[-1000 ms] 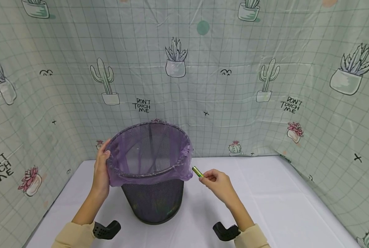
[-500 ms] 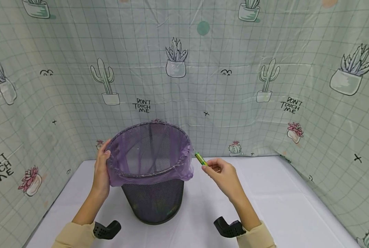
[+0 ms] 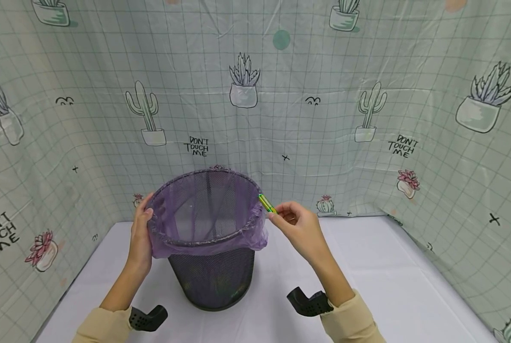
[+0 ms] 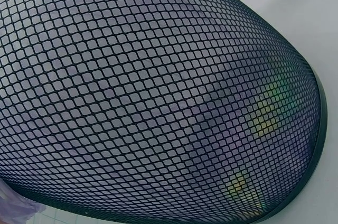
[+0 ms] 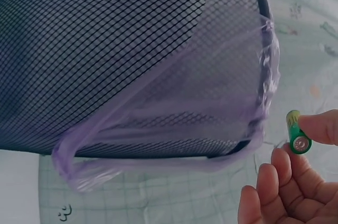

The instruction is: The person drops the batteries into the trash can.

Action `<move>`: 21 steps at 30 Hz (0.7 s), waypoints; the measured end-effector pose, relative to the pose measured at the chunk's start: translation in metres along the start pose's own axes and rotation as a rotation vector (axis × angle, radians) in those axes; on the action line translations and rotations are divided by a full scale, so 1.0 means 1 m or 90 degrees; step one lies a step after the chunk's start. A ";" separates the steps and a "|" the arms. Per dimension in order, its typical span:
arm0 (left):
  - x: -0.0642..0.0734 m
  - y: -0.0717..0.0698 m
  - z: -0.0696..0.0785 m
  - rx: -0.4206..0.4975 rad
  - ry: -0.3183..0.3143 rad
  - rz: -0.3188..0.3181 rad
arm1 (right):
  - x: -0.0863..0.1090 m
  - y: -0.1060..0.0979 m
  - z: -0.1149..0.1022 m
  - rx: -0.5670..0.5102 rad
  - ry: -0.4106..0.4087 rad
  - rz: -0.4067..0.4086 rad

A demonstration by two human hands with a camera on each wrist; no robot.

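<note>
Left hand [image 3: 141, 233]: curled on the bin [image 3: 212, 276] rim; hold it steady.
Right hand [image 3: 296, 226]: pinching the battery [image 3: 266, 204]; clear the liner [image 3: 247, 238] first.

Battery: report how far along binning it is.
Done: the purple bag is folded over the rim of the mesh bin, and the left hand grips that rim. In hand: the right hand pinches the green battery at the rim's right edge. Left: it is not yet inside or released.
</note>
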State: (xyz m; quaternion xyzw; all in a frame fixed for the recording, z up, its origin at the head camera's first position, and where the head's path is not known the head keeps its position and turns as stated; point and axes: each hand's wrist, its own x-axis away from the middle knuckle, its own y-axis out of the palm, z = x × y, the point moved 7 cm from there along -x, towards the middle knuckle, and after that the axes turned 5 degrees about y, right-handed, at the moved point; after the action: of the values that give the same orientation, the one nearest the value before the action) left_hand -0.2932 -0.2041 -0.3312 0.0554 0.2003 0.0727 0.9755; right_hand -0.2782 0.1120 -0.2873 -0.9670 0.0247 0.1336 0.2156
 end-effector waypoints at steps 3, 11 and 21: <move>0.000 -0.001 0.000 0.000 -0.002 0.005 | -0.004 0.005 -0.011 0.007 -0.027 -0.007; 0.001 0.001 -0.002 -0.003 -0.011 0.006 | -0.017 0.022 -0.027 0.067 -0.081 -0.026; 0.000 -0.001 -0.002 -0.012 0.000 0.013 | -0.027 0.035 -0.036 0.145 -0.095 -0.031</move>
State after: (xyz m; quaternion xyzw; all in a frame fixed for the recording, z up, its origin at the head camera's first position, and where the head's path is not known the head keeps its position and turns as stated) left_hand -0.2941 -0.2049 -0.3329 0.0484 0.1990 0.0848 0.9751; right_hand -0.2988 0.0644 -0.2628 -0.9240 -0.0001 0.1961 0.3282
